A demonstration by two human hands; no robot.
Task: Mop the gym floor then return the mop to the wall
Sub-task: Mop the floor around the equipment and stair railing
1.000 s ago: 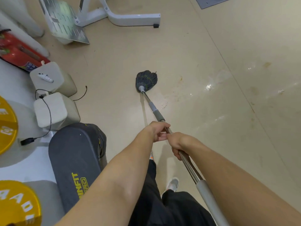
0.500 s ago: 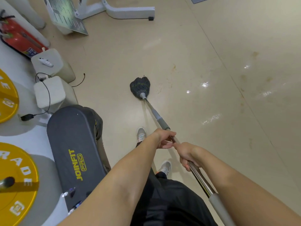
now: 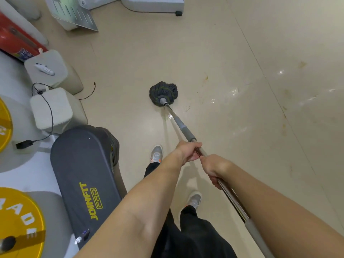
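While both hands grip the mop handle, the dark grey mop head lies pressed on the beige floor ahead of the person's feet, with wet streaks shining on the tiles to its right. The left hand sits further down the metal shaft, its fingers curled tight around it; the right hand is wrapped around the shaft just behind, nearly touching the left. To the left stands a dark padded bench lettered JOINFIT PRO. Beyond it are two pale cube blocks; a black cable trails over the nearer one, a small white object rests on the farther. Yellow weight plates lie at the left edge. No open container is visible.
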